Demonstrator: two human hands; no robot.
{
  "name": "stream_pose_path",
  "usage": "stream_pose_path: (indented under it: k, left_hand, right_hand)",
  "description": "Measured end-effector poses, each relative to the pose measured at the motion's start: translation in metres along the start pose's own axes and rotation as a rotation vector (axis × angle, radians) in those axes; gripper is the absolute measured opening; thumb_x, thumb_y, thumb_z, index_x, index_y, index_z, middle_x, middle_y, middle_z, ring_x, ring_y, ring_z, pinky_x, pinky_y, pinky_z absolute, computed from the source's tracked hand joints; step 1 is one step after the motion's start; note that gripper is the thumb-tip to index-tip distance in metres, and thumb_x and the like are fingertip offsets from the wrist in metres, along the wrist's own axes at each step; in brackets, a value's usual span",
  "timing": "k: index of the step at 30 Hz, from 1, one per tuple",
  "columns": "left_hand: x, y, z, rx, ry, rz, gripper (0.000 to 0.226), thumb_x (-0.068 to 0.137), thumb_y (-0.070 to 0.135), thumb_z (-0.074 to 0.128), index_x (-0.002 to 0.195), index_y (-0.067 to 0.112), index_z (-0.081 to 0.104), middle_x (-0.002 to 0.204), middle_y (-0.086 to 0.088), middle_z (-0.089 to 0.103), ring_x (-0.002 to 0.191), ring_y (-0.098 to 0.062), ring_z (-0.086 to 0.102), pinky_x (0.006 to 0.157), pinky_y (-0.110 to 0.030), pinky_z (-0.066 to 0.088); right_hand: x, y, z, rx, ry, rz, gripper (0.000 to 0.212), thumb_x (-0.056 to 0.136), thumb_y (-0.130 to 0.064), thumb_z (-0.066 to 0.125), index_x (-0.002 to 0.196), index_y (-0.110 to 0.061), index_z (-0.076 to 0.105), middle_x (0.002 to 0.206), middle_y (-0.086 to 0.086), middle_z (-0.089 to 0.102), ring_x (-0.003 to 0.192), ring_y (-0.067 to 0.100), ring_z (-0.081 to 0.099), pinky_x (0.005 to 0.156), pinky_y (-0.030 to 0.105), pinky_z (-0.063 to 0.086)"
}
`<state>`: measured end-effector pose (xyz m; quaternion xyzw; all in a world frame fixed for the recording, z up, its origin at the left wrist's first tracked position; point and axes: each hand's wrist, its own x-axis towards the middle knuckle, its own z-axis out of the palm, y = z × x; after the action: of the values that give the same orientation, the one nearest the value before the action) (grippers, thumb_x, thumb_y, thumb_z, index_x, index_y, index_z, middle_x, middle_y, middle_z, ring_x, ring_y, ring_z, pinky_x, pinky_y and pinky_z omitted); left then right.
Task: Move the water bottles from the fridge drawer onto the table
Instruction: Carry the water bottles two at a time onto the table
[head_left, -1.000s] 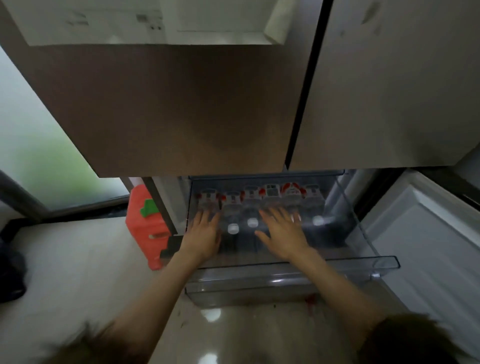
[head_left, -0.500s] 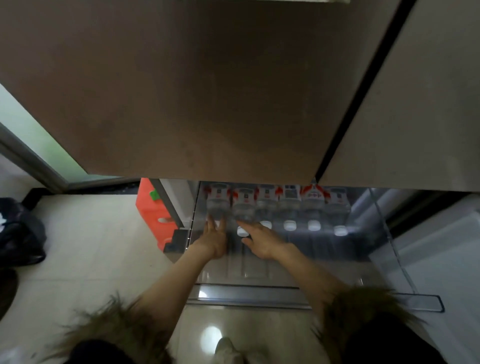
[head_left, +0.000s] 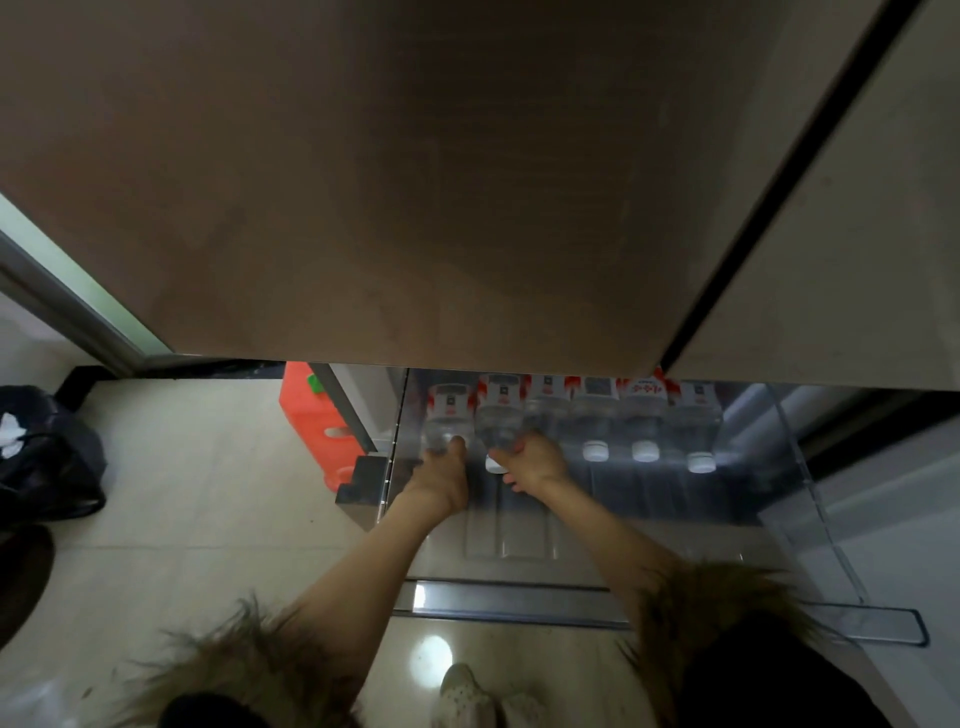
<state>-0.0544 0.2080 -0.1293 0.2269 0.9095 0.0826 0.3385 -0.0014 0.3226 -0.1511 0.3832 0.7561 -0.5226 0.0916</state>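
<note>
Since half a second ago both hands have closed in on the left end of the row: the left hand (head_left: 439, 480), which lay flat beside the first bottle, now curls round the neck end of the leftmost bottle (head_left: 445, 423), and the right hand (head_left: 530, 462), which was only reaching with straight fingers, now wraps the neck of the second bottle (head_left: 500, 421), whose white cap (head_left: 495, 464) shows just at its thumb. How firmly either hand has closed is hard to tell, since the fingers go under the bottles. Six water bottles lie on their sides, touching one another, at the back of the pulled-out fridge drawer (head_left: 800, 467), caps toward the person; the four remaining bottles (head_left: 644, 415) to the right are untouched. No worktop is in view. The bottles look full, so each should be fairly heavy for one hand, and the clear thin plastic will likely give under a hard squeeze and may be slick if cold. Holding at the stiffer neck and shoulder, as both hands seem to, looks the soundest grip for drawing them out.
</note>
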Motion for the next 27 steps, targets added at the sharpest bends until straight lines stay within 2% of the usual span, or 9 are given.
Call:
stream_pose_path:
  k: [4, 6, 11, 14, 17, 20, 22, 24, 27]
  left_hand:
    - [-0.002, -0.001, -0.002, -0.066, 0.004, 0.010, 0.037, 0.091, 0.008, 0.046, 0.125, 0.012, 0.031, 0.128, -0.025, 0.040, 0.111, -0.041, 0.051, 0.094, -0.044, 0.045]
    - [-0.004, -0.003, -0.004, -0.068, 0.009, -0.005, 0.039, 0.090, 0.011, 0.049, 0.125, 0.012, 0.032, 0.130, -0.027, 0.038, 0.111, -0.042, 0.050, 0.095, -0.044, 0.044]
    - [-0.014, 0.000, -0.011, -0.058, 0.049, 0.005, 0.050, 0.087, 0.020, 0.059, 0.126, 0.011, 0.030, 0.127, -0.025, 0.043, 0.113, -0.039, 0.051, 0.094, -0.044, 0.043]
    - [-0.025, 0.000, -0.021, -0.010, 0.168, 0.019, 0.042, 0.089, 0.019, 0.053, 0.124, 0.010, 0.031, 0.121, -0.025, 0.049, 0.108, -0.041, 0.053, 0.088, -0.043, 0.044]
    - [-0.044, -0.002, -0.030, 0.024, 0.318, 0.085, 0.037, 0.091, 0.019, 0.047, 0.122, 0.008, 0.031, 0.111, -0.026, 0.054, 0.101, -0.041, 0.055, 0.081, -0.042, 0.043]
    - [-0.065, -0.001, -0.035, 0.003, 0.428, 0.146, 0.035, 0.089, 0.018, 0.046, 0.120, 0.008, 0.033, 0.103, -0.025, 0.055, 0.093, -0.041, 0.057, 0.076, -0.043, 0.043]
    - [-0.078, 0.000, -0.039, -0.010, 0.517, 0.157, 0.034, 0.088, 0.020, 0.046, 0.119, 0.010, 0.036, 0.100, -0.023, 0.054, 0.089, -0.041, 0.057, 0.073, -0.043, 0.044]
    - [-0.090, 0.000, -0.043, -0.003, 0.639, 0.182, 0.032, 0.088, 0.023, 0.046, 0.117, 0.012, 0.040, 0.096, -0.020, 0.053, 0.086, -0.039, 0.056, 0.065, -0.040, 0.042]
    - [-0.104, -0.001, -0.047, -0.001, 0.754, 0.239, 0.031, 0.088, 0.026, 0.046, 0.117, 0.014, 0.044, 0.094, -0.016, 0.054, 0.083, -0.033, 0.055, 0.061, -0.035, 0.042]
  right_hand:
    - [-0.002, -0.004, 0.004, 0.147, -0.050, 0.118, 0.032, 0.090, -0.022, 0.058, 0.116, -0.004, 0.052, 0.119, 0.016, 0.060, 0.094, 0.028, 0.066, 0.057, 0.020, 0.049]
    - [-0.004, -0.006, 0.003, 0.206, -0.039, 0.161, 0.032, 0.087, -0.017, 0.061, 0.115, -0.003, 0.053, 0.119, 0.017, 0.059, 0.097, 0.029, 0.064, 0.054, 0.019, 0.049]
    - [-0.015, -0.007, -0.008, 0.238, -0.054, 0.194, 0.023, 0.083, -0.016, 0.066, 0.102, -0.008, 0.058, 0.112, 0.013, 0.060, 0.091, 0.021, 0.061, 0.066, 0.025, 0.055]
    - [-0.029, -0.013, -0.017, 0.246, -0.070, 0.194, 0.013, 0.082, -0.017, 0.066, 0.082, -0.015, 0.053, 0.102, 0.010, 0.059, 0.083, 0.018, 0.061, 0.052, 0.019, 0.053]
    - [-0.047, -0.018, -0.026, 0.184, -0.030, 0.142, 0.016, 0.081, -0.020, 0.065, 0.087, -0.012, 0.053, 0.095, 0.008, 0.059, 0.071, 0.016, 0.060, 0.040, 0.016, 0.047]
    - [-0.066, -0.020, -0.035, 0.072, 0.042, 0.061, 0.017, 0.080, -0.026, 0.065, 0.076, -0.012, 0.056, 0.083, 0.004, 0.061, 0.069, 0.017, 0.064, 0.055, 0.024, 0.056]
    - [-0.078, -0.023, -0.043, -0.017, 0.075, 0.010, 0.019, 0.079, -0.028, 0.065, 0.083, -0.010, 0.061, 0.080, 0.004, 0.063, 0.069, 0.019, 0.067, 0.065, 0.030, 0.059]
    - [-0.090, -0.026, -0.053, -0.104, 0.075, -0.032, 0.027, 0.079, -0.030, 0.067, 0.095, -0.009, 0.061, 0.087, 0.006, 0.065, 0.070, 0.019, 0.068, 0.065, 0.031, 0.059]
    - [-0.106, -0.030, -0.064, -0.279, 0.145, -0.097, 0.031, 0.078, -0.031, 0.067, 0.095, -0.006, 0.061, 0.094, 0.012, 0.066, 0.079, 0.025, 0.066, 0.066, 0.034, 0.056]
